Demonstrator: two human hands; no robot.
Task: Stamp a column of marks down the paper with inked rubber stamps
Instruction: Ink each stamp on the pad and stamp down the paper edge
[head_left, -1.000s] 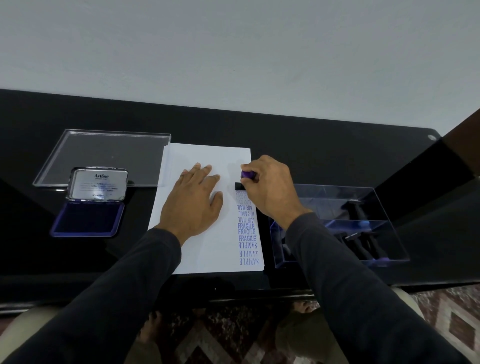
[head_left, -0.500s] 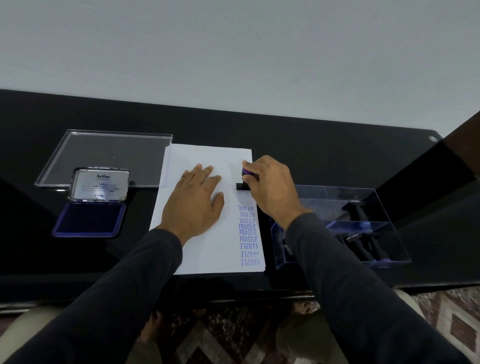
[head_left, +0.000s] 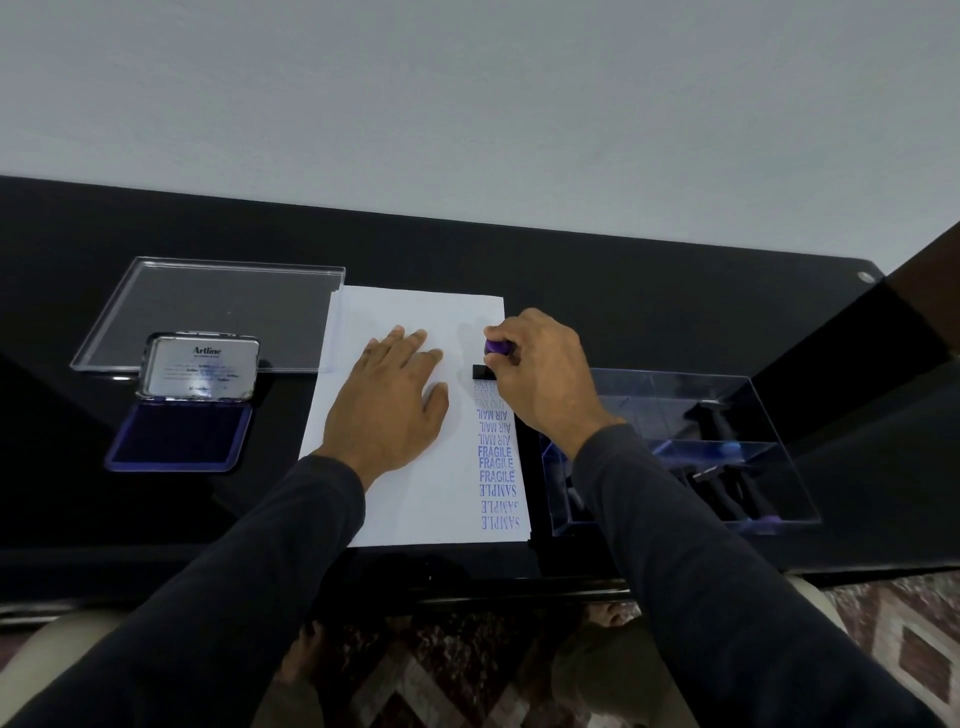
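While the left hand (head_left: 387, 402) is lying flat with fingers spread on the paper (head_left: 415, 499), the right hand (head_left: 540, 371) is gripping a purple-handled rubber stamp (head_left: 496, 347). Its black base is sitting on the paper at the far end of the column of marks (head_left: 497, 457).

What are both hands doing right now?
Left hand: open, fingers flat, pressing on the paper.
Right hand: gripping the purple-handled stamp, its base down on the paper.

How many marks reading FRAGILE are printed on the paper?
3. The FRAGILE marks are stacked near the right edge of the paper, below the AIR MAIL marks and above the SAMPLE marks. None seem hidden.
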